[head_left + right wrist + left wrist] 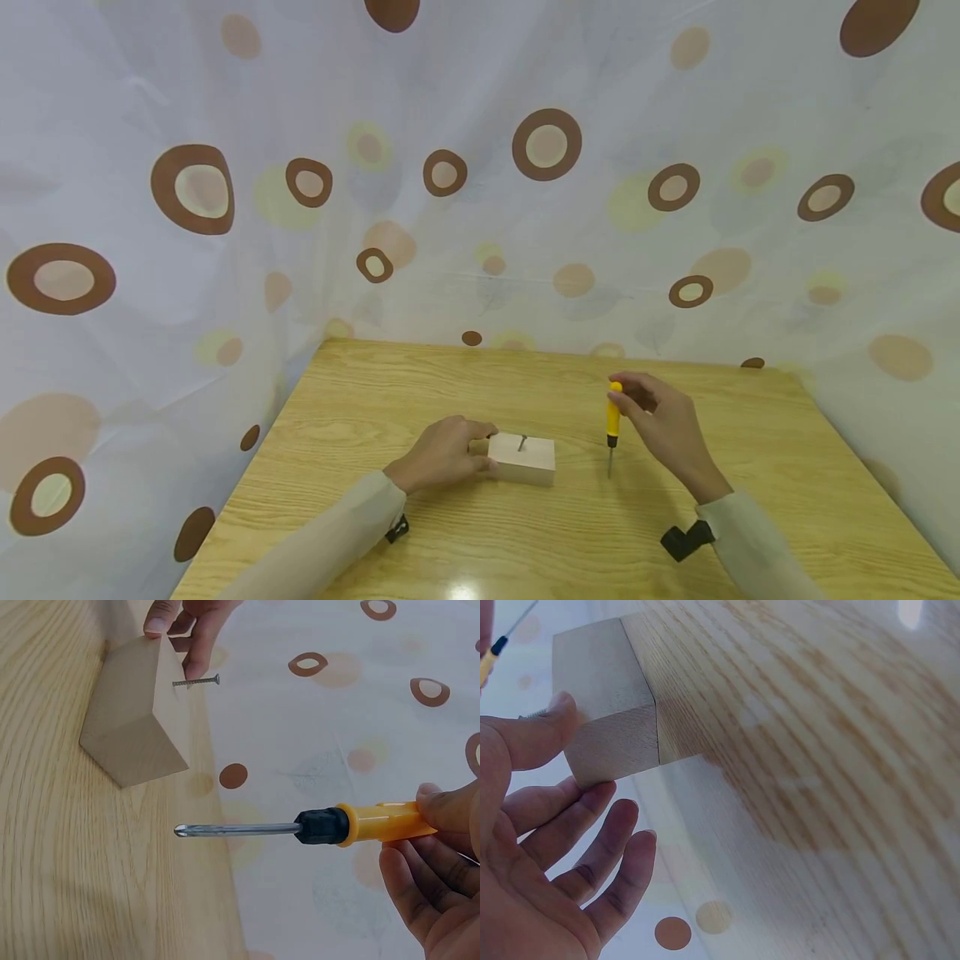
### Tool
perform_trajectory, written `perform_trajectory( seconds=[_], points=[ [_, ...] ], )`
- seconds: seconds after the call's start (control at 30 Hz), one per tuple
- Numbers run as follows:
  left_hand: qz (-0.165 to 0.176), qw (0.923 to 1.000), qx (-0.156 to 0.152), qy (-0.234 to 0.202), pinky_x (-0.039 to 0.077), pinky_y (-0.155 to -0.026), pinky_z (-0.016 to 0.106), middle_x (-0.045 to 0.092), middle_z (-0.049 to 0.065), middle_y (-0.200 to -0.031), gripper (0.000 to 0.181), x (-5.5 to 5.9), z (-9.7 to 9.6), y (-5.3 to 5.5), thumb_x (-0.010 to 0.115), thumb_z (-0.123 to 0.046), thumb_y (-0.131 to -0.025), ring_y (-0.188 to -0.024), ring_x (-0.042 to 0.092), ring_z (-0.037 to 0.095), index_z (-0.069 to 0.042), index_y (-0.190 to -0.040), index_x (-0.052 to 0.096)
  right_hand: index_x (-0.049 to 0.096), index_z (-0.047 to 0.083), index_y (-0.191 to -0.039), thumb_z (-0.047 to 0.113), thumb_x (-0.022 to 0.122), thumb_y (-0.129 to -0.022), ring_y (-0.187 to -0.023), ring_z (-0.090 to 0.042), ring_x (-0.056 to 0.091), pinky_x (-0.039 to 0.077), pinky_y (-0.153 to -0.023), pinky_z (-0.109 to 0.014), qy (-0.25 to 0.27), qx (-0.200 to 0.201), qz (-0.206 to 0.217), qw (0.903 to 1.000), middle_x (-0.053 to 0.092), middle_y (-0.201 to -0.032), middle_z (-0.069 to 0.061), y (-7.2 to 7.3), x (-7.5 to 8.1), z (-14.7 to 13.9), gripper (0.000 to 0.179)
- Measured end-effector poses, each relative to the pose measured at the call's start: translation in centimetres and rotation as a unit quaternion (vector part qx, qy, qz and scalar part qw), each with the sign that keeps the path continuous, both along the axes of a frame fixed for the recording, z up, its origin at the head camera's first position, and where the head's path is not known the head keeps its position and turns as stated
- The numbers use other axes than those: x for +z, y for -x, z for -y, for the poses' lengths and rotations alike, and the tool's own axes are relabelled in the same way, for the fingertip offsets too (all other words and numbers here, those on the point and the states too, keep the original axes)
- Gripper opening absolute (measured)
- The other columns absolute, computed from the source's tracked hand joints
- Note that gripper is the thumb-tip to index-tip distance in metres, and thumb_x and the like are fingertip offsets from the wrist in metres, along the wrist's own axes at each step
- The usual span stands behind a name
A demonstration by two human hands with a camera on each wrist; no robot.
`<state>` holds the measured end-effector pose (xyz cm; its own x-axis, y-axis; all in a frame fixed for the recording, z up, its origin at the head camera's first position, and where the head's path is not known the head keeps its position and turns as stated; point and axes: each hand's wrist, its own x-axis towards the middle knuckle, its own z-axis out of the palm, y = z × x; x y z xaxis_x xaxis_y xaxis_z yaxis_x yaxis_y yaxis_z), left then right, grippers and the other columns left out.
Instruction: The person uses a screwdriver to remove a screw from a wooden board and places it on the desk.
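Note:
A pale wooden block (521, 472) lies on the table, with a screw (196, 682) standing up out of its top face. My left hand (447, 452) grips the block's left end between thumb and fingers; in the left wrist view the thumb (555, 724) presses one side and two fingertips reach the end, the other fingers loosely bent. To the right of the block, my right hand (663, 421) pinches the yellow handle of a screwdriver (613, 417) near its top. The screwdriver hangs upright, its metal shaft (240, 829) pointing down, the tip apart from the screw.
The wood-grain table (360, 392) spreads around both hands. A white curtain with brown and beige circles (480, 208) closes off the back and both sides. A black strap piece (686, 540) sits at my right wrist, another (397, 529) at the left.

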<state>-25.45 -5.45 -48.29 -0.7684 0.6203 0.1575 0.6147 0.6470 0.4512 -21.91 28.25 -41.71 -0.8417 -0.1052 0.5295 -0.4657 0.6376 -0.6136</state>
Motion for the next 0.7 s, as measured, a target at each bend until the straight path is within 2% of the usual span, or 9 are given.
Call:
perform_trajectory(
  seconds=[0.53,0.7],
  points=[
    [-0.011,0.9999,-0.005,0.001,0.057,-0.089,0.038,0.070,-0.001,-0.129,0.052,-0.1,0.1,0.1,0.078,-0.040,-0.092,-0.114,0.068,0.020,-0.012,-0.135,0.069,0.072,0.009,-0.123,0.019,0.071,-0.100,-0.085,-0.009,0.068,0.049,-0.076,-0.010,-0.035,-0.034,0.014,0.9987,0.075,-0.099,-0.001,-1.0,-1.4,-1.8,0.026],
    [-0.013,0.9999,-0.008,0.001,0.057,-0.089,0.037,0.070,-0.001,-0.129,0.053,-0.2,0.1,0.2,0.078,-0.041,-0.092,-0.113,0.068,0.020,-0.012,-0.135,0.069,0.072,0.009,-0.123,0.019,0.071,-0.099,-0.084,-0.010,0.068,0.050,-0.074,-0.012,-0.040,-0.042,0.018,0.9982,0.075,-0.098,0.000,-1.1,-2.1,-2.5,0.026]
  ],
)
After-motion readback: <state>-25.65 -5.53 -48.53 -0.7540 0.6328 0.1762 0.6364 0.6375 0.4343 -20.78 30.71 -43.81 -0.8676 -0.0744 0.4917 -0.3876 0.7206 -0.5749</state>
